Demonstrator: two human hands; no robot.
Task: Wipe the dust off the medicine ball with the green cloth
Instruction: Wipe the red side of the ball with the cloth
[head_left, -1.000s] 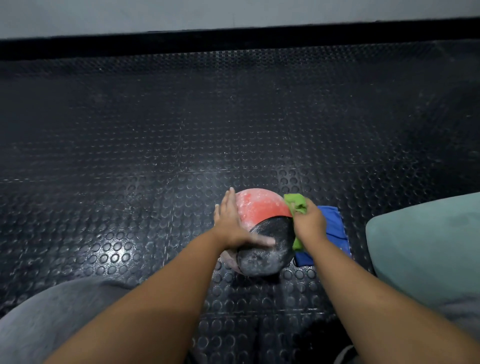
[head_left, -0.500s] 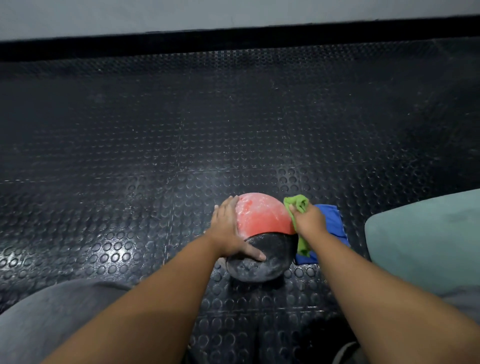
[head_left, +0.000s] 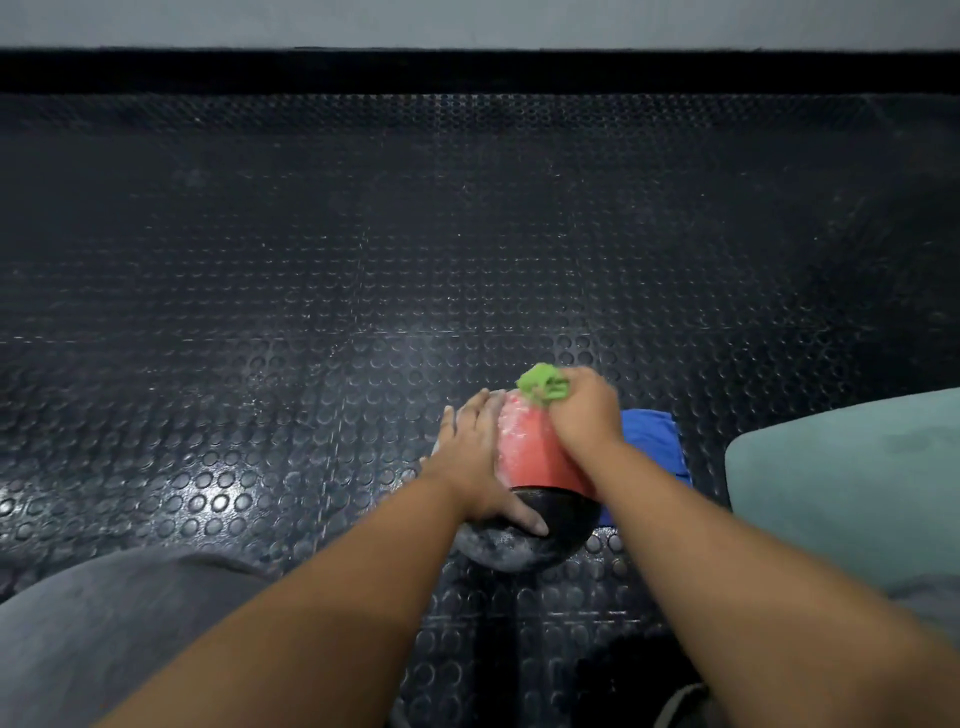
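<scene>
A red and black medicine ball (head_left: 524, 457) sits on the studded black floor, low in the middle of the view. White dust covers its red top and its black lower part. My left hand (head_left: 475, 457) lies flat against the ball's left side, fingers straight, thumb across the black part. My right hand (head_left: 584, 410) grips the bunched green cloth (head_left: 540, 383) and presses it on the far top of the ball.
A blue cloth (head_left: 657, 441) lies on the floor just right of the ball, partly under my right arm. A pale green cushion (head_left: 852, 483) sits at the right edge. My grey-clad knee (head_left: 119, 634) fills the lower left. A grey wall with black skirting runs along the back.
My right hand has carried the green cloth from the ball's right side up onto its far top. The ball has rolled slightly toward me. My left hand stays on the left side.
</scene>
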